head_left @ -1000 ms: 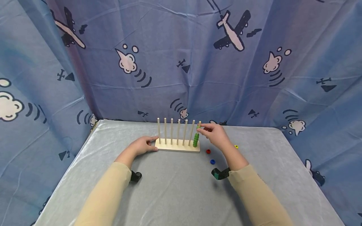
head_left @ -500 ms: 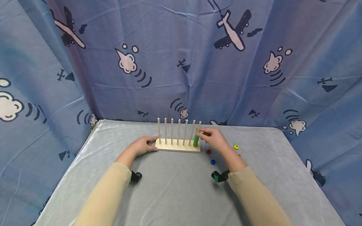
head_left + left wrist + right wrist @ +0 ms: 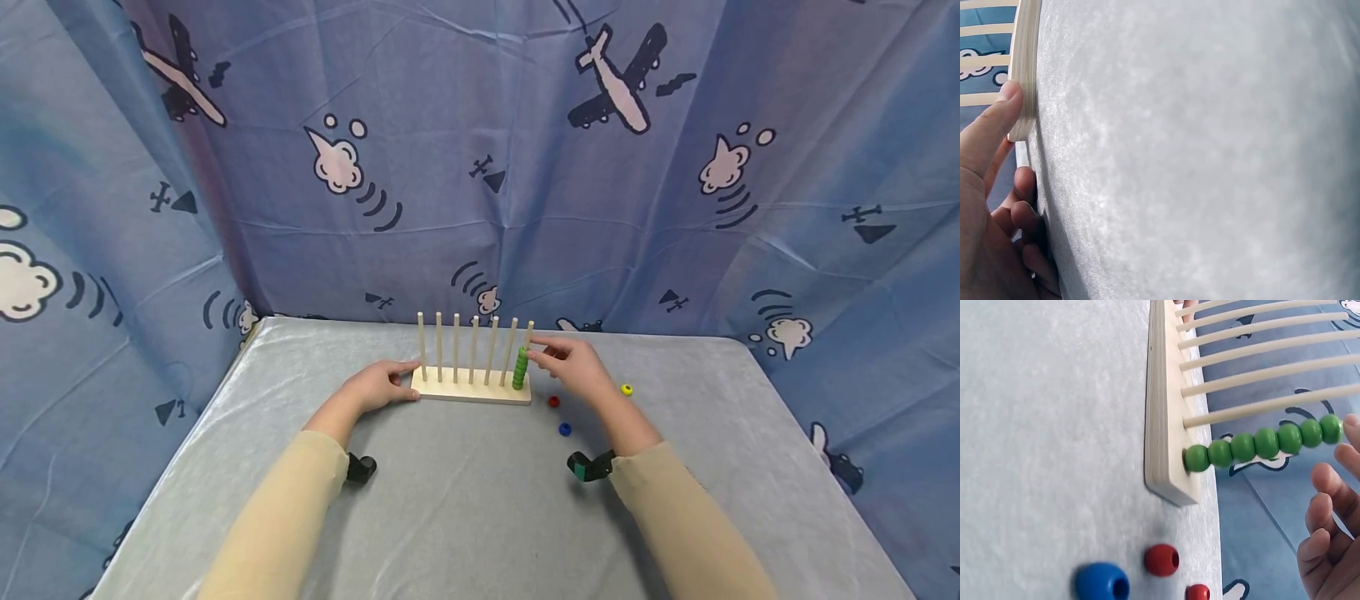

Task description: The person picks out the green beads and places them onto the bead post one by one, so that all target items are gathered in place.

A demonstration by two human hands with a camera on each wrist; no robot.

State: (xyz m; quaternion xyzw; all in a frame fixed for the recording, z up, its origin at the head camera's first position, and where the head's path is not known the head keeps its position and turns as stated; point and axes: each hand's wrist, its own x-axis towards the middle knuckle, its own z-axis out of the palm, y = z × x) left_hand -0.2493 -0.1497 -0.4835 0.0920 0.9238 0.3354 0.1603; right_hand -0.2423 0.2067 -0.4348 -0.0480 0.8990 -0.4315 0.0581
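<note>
A wooden peg rack (image 3: 471,388) with several upright pegs stands on the table. My left hand (image 3: 375,387) pinches its left end, the thumb (image 3: 1004,106) on the front edge of the base. Several green beads (image 3: 521,368) are stacked on the rightmost peg, reaching well up it. Just right of the top of this stack is my right hand (image 3: 573,367), nothing held. Seen from the right wrist, its fingers (image 3: 1335,487) are spread and loosely bent, with one fingertip beside or touching the top green bead (image 3: 1331,428); contact is hard to tell. The other pegs carry no beads.
A red bead (image 3: 553,402) and a blue bead (image 3: 565,429) lie right of the rack, a yellow bead (image 3: 627,389) farther right. Another red bead (image 3: 1198,592) shows in the right wrist view. A blue patterned curtain (image 3: 480,167) hangs behind the table (image 3: 465,500).
My right hand came down along the rightmost peg with a green bead, which now tops the stack, then drew slightly right. The left hand and the rack have stayed put.
</note>
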